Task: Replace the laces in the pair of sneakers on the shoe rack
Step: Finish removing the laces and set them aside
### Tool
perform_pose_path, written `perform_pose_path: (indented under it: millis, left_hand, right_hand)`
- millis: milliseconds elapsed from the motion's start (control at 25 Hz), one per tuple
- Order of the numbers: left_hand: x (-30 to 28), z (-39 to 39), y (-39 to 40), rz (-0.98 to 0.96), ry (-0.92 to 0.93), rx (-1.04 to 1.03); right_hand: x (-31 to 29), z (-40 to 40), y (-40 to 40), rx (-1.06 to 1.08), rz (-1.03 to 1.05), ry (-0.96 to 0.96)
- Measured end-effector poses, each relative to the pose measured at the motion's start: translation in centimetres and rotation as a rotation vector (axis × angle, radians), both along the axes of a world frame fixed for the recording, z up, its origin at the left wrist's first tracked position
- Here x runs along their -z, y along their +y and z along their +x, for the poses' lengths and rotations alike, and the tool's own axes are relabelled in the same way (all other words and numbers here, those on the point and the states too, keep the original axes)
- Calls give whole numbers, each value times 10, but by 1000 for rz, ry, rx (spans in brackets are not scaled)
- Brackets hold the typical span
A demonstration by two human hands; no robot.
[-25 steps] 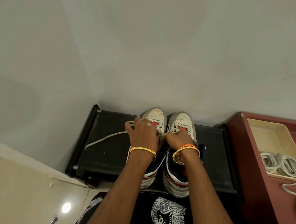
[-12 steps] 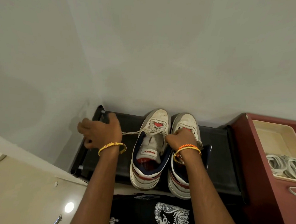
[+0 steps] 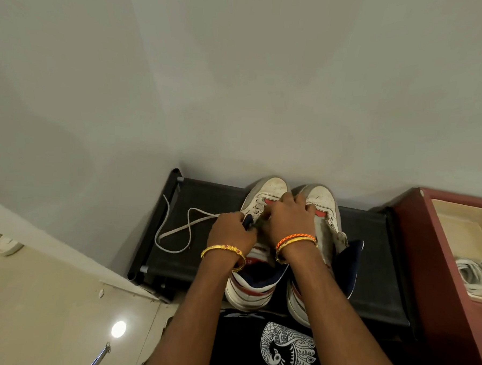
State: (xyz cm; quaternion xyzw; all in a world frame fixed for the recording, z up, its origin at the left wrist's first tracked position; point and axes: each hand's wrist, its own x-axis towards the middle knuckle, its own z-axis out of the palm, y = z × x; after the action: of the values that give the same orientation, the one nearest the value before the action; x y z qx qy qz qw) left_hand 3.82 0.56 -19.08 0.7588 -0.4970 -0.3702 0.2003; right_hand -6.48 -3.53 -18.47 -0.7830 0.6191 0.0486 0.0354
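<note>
head view: my left hand [image 3: 233, 230] is back at the left sneaker [image 3: 259, 239], where half a second ago it was out over the left end of the rack [image 3: 200, 197] with the lace [image 3: 176, 229] drawn taut. now its fingers are curled on the navy collar of that shoe, gripping it. the lace lies slack, looped on the rack to the left of the shoe, one end still running into the front eyelets. my right hand [image 3: 287, 215] has shifted from the right sneaker [image 3: 322, 203] across onto the left one, over the eyelets; it covers its own fingertips, so i cannot tell whether it pinches the lace or only presses. i judge another crossing has come free and the old lace is nearly out. both sneakers sit side by side on the rack, toes to the wall. spare laces [image 3: 475, 274] wait in the tray [image 3: 455, 218] at right.
</note>
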Motion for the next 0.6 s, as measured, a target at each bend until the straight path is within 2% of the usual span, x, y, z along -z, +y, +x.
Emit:
perform_pose_path:
  millis: [200, 320, 440, 520, 600]
  left_hand:
    - [4, -1, -3, -15, -28, 41]
    - [4, -5, -1, -63, -94, 24]
    - [0, -6, 2, -112, -120, 1]
    - [-2, -4, 3, -114, -130, -10]
    - [-3, -4, 4, -100, -127, -20]
  right_hand:
    - [3, 3, -3, -19, 22, -14]
    - [-1, 1, -3, 37, 40, -155]
    - [-1, -8, -6, 194, -14, -415]
    - [3, -19, -15, 425, -33, -690]
    - [5, -34, -25, 725, 37, -955]
